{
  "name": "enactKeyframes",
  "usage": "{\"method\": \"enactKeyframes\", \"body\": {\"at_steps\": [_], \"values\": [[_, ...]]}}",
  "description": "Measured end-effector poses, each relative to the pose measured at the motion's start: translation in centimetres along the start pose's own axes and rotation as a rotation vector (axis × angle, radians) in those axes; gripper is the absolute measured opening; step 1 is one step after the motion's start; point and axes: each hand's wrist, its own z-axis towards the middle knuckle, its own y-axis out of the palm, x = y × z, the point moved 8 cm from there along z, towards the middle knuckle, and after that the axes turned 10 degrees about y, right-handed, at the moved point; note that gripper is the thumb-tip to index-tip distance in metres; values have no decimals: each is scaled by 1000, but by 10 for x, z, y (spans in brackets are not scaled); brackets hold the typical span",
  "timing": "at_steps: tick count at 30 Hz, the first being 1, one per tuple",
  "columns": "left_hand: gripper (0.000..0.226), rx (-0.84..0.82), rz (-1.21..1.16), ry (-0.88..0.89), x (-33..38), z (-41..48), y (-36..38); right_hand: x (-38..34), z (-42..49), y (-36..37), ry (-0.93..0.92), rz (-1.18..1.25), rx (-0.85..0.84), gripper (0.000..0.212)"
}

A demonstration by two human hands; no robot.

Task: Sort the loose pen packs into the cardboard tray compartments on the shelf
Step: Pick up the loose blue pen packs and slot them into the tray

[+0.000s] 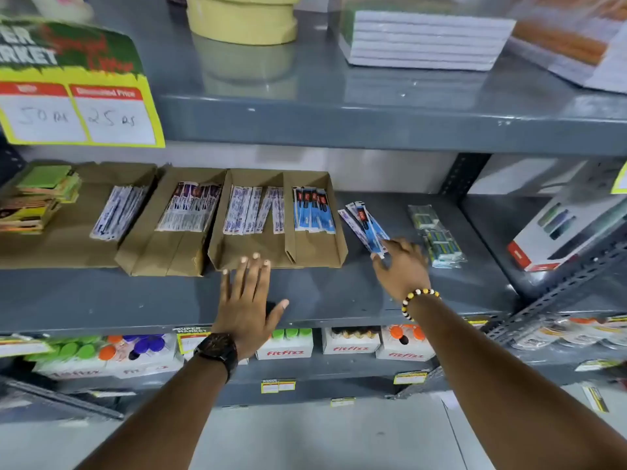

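Reaching over the shelf [339,293]: right hand [402,266] fingertips touching loose pen packs [364,225] just beside the cardboard tray [319,256], not clenched. Left hand [246,300] flat, fingers spread, grasping nothing, at tray's front edge.

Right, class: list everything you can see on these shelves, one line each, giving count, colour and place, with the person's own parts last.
Cardboard trays: three, brown, middle shelf.
Sorted pen packs: several, blue, rightmost tray compartment; white ones fill the others.
Loose pen packs: a few, blue and white, on the shelf right of the trays.
Clear-wrapped packs: count unclear, green and white, further right.
Paper pads: a stack, green and orange, far left.
Price sign: one, yellow and green, upper left.
Tape rolls: stacked, pale yellow, top shelf.
Notebooks: a stack, white, top shelf.
Drink boxes: several, white, lower shelf.
Left hand: open, flat before the trays, wearing a watch.
Right hand: touching the loose pen packs, wearing a bead bracelet.
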Motion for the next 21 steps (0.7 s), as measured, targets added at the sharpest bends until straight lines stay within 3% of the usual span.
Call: {"method": "enactKeyframes", "body": {"at_steps": [7, 21], "values": [[78, -22, 126, 76, 4, -2, 6, 9, 35, 10, 139, -169, -33, 38], [77, -33, 105, 56, -2, -1, 16, 7, 44, 20, 235, 29, -24, 27]]}}
